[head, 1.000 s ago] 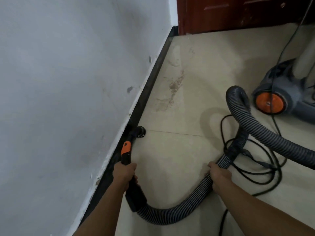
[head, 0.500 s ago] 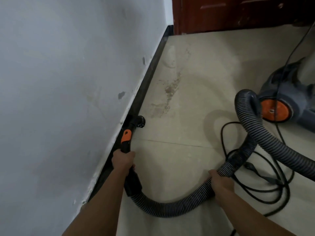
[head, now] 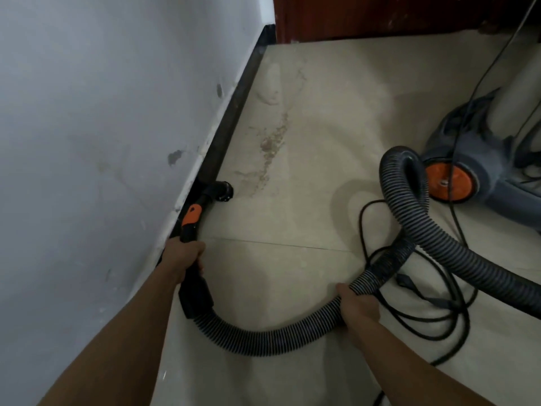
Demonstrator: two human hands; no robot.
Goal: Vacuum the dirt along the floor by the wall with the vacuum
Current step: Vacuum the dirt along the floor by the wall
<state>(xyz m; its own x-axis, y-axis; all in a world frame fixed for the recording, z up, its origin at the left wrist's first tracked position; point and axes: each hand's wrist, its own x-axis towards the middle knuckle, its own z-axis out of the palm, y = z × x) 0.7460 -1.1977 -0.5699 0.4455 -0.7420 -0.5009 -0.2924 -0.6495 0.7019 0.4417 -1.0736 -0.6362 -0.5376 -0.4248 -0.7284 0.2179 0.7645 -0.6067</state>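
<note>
Gripping vacuum wand (head: pixel 189 230): left hand (head: pixel 183 254) fingers curled round it, nozzle (head: pixel 219 193) at baseboard (head: pixel 234 112); right hand (head: pixel 358 309) fingers clamp hose (head: pixel 278 335).

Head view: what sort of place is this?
Likely an indoor room or hallway, perhaps in a home: a beige tiled floor meets a painted white wall with a dark baseboard, a reddish wooden door stands at the far end, and a canister vacuum sits nearby.

A grey ribbed hose (head: pixel 272 338) joins a black wand with an orange collar (head: pixel 191 213), brown dirt (head: pixel 270 148) streaks beige floor tiles (head: pixel 307 200), and the wall (head: pixel 102 112) is white.
</note>
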